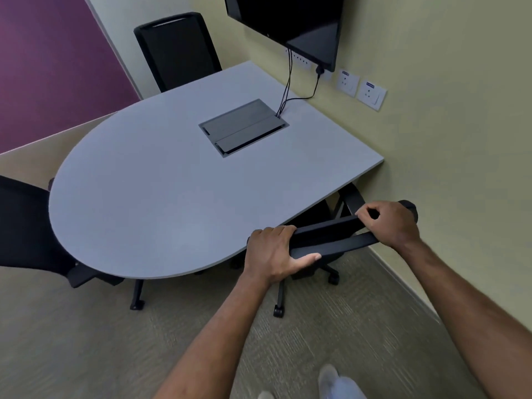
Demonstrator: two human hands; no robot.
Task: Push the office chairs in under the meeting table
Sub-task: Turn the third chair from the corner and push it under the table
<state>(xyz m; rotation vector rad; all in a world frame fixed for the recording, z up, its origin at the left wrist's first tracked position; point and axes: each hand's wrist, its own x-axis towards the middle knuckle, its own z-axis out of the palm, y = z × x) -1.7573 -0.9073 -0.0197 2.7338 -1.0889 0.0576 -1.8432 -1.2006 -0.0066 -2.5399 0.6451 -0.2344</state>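
A grey meeting table (149, 197) with a rounded near end fills the middle of the head view. A black office chair (328, 234) stands at its near right side, its seat hidden under the tabletop. My left hand (276, 254) grips the left end of the chair's backrest top. My right hand (388, 223) grips the right end. A second black chair (31, 228) sits at the left edge of the table, its seat partly under the top. A third black chair (178, 50) stands at the far side, tucked against the table.
A black screen (290, 24) hangs on the yellow-green wall, with cables (288, 84) running down to a cable box (243, 126) set in the tabletop. Wall sockets (361, 89) sit to the right. The wall is close beside the held chair. Carpet (86, 341) covers the floor.
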